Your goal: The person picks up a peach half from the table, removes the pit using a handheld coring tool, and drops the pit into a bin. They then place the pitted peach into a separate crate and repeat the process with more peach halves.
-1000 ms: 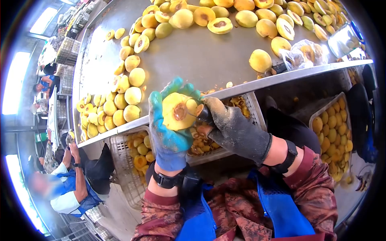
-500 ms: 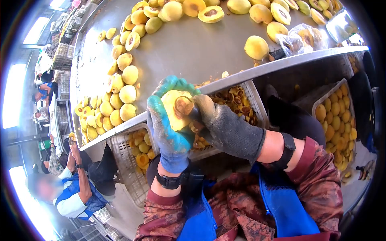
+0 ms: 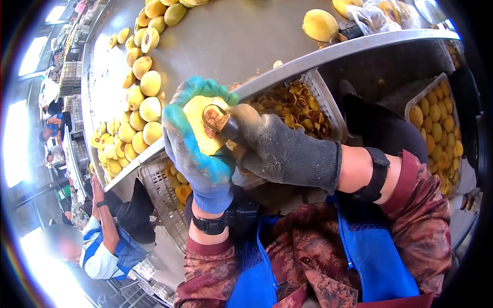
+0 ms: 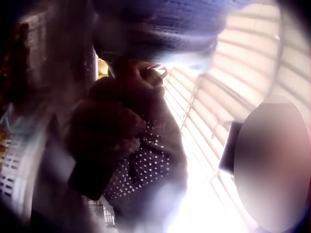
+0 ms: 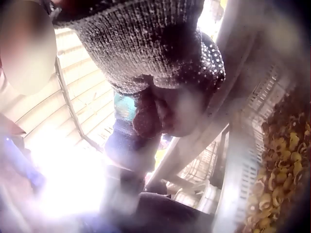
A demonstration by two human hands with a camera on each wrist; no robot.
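Note:
In the head view my left hand (image 3: 192, 167), in a blue and teal coated glove, cups a halved yellow peach (image 3: 194, 115) with its cut face turned to the right. A brown pit (image 3: 215, 117) sits in that face. My right hand (image 3: 287, 149), in a dark grey glove, grips a pitting tool (image 3: 231, 128) with a black handle; its thin curved blade lies around the pit. Backlit in the left wrist view, the dotted right glove (image 4: 146, 160) curls below the left glove's cuff (image 4: 160, 34). The right wrist view shows the right glove (image 5: 146, 53) from close up.
A metal table (image 3: 221, 51) with a raised edge bears rows of peaches (image 3: 136, 118). Under it stand a crate of scraps (image 3: 328, 108) and a crate of peaches (image 3: 439, 82). A plastic bag (image 3: 372, 18) lies near the edge. Another person (image 3: 105, 251) sits at left.
The tool's curved blade has moved from the pit's right side to around it. Both hands, with the peach, have shifted left in the head view, which has itself turned.

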